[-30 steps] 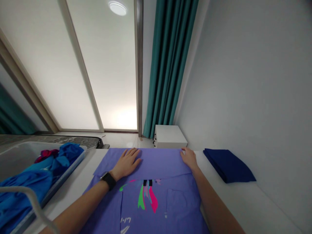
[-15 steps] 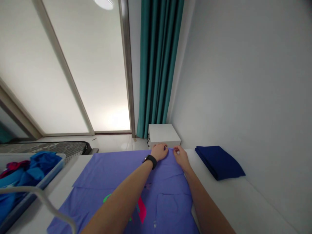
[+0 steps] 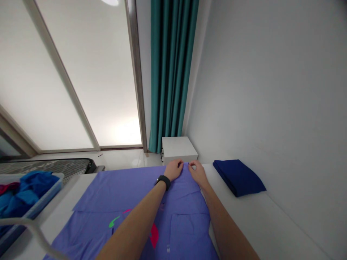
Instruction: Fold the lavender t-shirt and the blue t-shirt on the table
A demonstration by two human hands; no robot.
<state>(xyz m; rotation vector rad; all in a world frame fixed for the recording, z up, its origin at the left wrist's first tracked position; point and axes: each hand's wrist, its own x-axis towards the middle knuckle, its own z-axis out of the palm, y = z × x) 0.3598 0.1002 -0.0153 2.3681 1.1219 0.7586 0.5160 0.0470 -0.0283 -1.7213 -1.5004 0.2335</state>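
While the tub [image 3: 46, 202] holds blue and red clothes [image 3: 35, 187], left hand [image 3: 174, 169] and right hand [image 3: 197, 172] stretch forward, pinching the purple garment [image 3: 121, 189].

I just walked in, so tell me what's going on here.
A person has a purple garment spread on a white table. The right hand pinches its far edge; the left hand is curled there too, its grip hidden. A folded navy cloth lies right, a tub of blue clothes left.

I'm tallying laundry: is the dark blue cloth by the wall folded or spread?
Folded: the dark blue cloth lies compact, layers showing at its edge.
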